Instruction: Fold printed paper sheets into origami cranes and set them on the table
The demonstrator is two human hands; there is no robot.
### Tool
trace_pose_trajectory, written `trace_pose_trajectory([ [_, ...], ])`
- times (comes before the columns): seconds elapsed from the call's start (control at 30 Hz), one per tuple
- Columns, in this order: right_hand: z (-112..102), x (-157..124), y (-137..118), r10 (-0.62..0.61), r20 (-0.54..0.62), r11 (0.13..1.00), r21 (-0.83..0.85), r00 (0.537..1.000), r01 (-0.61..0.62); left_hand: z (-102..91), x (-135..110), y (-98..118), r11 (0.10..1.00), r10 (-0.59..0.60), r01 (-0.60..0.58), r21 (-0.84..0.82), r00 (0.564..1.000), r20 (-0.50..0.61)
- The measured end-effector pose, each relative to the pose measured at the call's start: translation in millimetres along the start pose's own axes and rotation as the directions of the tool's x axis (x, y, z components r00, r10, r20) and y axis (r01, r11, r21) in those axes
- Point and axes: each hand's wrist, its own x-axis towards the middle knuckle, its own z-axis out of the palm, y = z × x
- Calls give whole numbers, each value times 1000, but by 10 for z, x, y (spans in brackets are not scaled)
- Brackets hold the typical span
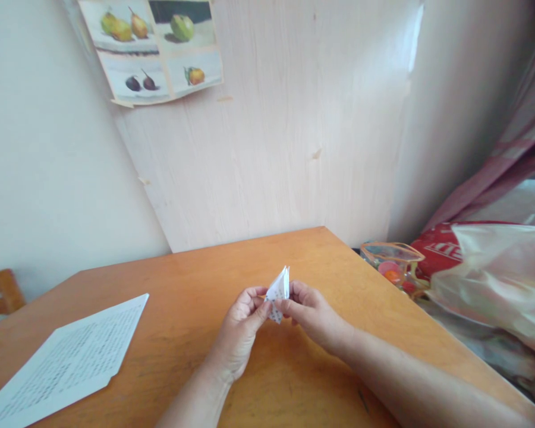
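A small piece of folded paper [278, 290], white with printed marks, is held up over the table between my two hands. It has a pointed top with several layers and a narrow lower tip. My left hand [244, 324] pinches its left side, thumb in front and fingers behind. From the other side my right hand [314, 312] grips it with the thumb across the front near the middle. The two thumb tips almost meet on the paper. Some fingertips are hidden behind the folds.
Printed sheets [71, 356] lie at the left on the wooden table [182, 315]. A chair [2, 291] stands beyond the left edge. Plastic bags [494, 279] and a clear pouch [392, 255] are off the right edge. Fruit pictures [160, 50] hang on the board behind.
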Motion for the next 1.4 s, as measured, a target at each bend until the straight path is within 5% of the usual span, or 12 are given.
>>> trace_pose_trajectory([
  [0.73, 15, -2, 48, -7, 97, 999, 46, 995, 3, 22, -32, -10, 999, -9, 7, 43, 999, 48],
  [0.97, 8, -4, 64, -41, -44, 999, -18, 998, 40, 36, -33, -24, 988, 45, -44, 149, 999, 0],
  [1.4, 7, -36, 84, -98, -38, 979, -182, 994, 89, 51, -49, -14, 987, -58, 45, 156, 995, 75],
])
